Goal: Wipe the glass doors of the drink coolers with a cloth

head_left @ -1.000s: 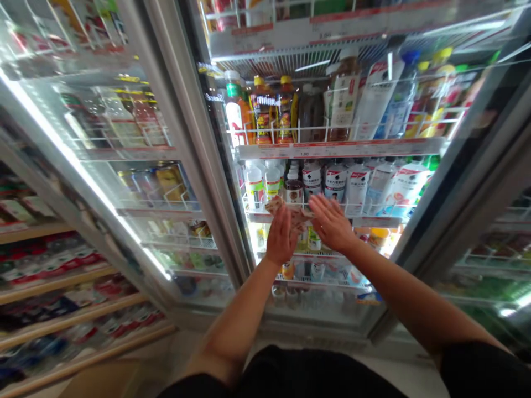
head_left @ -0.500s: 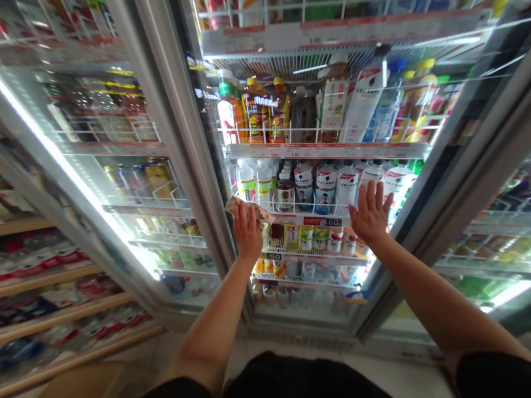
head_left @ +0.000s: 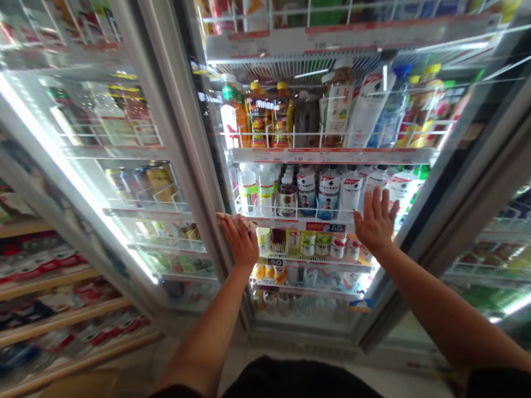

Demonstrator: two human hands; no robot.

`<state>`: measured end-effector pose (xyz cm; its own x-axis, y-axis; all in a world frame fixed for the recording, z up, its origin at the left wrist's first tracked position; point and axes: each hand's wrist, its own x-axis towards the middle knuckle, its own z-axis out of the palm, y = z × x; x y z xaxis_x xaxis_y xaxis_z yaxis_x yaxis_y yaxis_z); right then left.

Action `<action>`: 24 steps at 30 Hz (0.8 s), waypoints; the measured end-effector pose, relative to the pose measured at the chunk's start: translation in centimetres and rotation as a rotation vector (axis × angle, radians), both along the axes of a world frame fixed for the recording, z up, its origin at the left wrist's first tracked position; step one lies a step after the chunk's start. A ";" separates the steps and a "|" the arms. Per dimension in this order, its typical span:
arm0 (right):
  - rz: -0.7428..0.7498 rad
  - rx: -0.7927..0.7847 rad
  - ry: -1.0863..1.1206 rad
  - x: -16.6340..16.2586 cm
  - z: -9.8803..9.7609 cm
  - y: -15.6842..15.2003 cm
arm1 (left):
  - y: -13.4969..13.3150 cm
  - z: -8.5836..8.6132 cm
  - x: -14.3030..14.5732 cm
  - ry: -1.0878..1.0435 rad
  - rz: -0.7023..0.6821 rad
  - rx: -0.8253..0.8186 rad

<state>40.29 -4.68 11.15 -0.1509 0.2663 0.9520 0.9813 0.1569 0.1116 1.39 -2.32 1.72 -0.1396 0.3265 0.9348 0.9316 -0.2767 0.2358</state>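
My left hand [head_left: 240, 240] presses a patterned cloth [head_left: 222, 219] against the left edge of the glass door [head_left: 307, 315], by its metal frame. Most of the cloth is hidden beneath the fingers. On the right part of the same pane, my right hand [head_left: 375, 221] lies flat with its fingers apart, holding nothing. Behind the glass, between the hands, stand clear bottles [head_left: 266, 190], a dark bottle [head_left: 287, 198] and white-labelled bottles [head_left: 328, 193].
A metal door frame [head_left: 186, 132] runs down the left, with another fridge section beyond it. Wooden shelves [head_left: 62, 318] with packaged goods stand at lower left. A second door frame [head_left: 440, 243] is at right. Inside, a wire shelf [head_left: 332, 156] carries more drinks.
My left hand has slid the cloth left and slightly down, to the door's frame. The right hand stays spread on the glass; the whole view has shifted slightly.
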 end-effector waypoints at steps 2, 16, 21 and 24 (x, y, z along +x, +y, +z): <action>-0.012 -0.009 0.010 0.0 -0.1 0.0 | -0.2 -1.0 0.1 0.001 -0.003 -0.010; -0.016 0.037 -0.008 0.1 -0.2 0.0 | -0.3 -5.8 -0.9 0.042 -0.028 -0.050; -0.015 0.048 -0.017 0.1 -0.2 0.0 | -2.9 -9.0 0.7 0.107 -0.053 -0.063; -0.012 0.115 -0.052 -0.1 0.0 0.0 | -3.5 -9.5 1.1 0.156 -0.055 -0.067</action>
<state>40.20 -4.72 11.15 -0.1986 0.1573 0.9674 0.9753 0.1288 0.1793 2.53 -5.84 -7.80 0.0255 0.3923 0.9195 0.9422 -0.3168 0.1090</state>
